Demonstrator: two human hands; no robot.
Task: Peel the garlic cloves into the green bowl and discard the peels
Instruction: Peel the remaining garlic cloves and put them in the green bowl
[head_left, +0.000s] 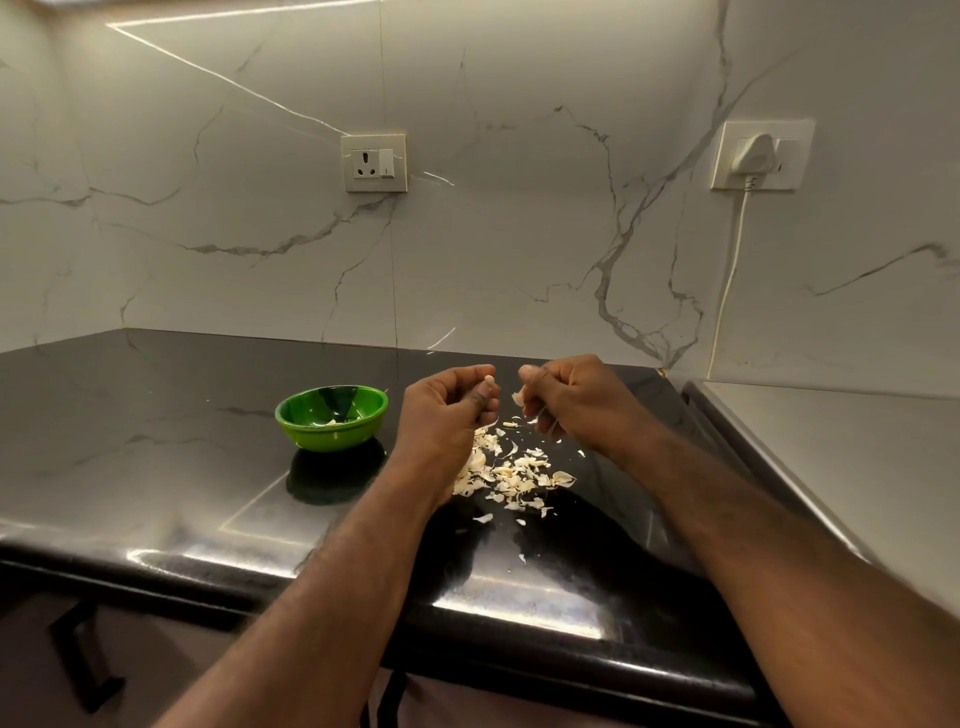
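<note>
My left hand (447, 410) hovers above the black counter and pinches a small pale garlic clove (489, 382) at its fingertips. Just to its right, my right hand (571, 397) pinches a scrap of peel (517, 399). The two hands are a short gap apart. Under and between them lies a scatter of dry garlic peels (511, 475) on the counter. The green bowl (306, 423) stands to the left of my left hand, with a few pale peeled pieces (328, 422) inside.
The black glossy counter (156, 441) meets a white marble wall. A steel surface (857, 467) adjoins it at the right. A wall socket (374, 163) sits behind, and a plugged socket with a white cable (727, 291) hangs at the right. The counter's front edge is near me.
</note>
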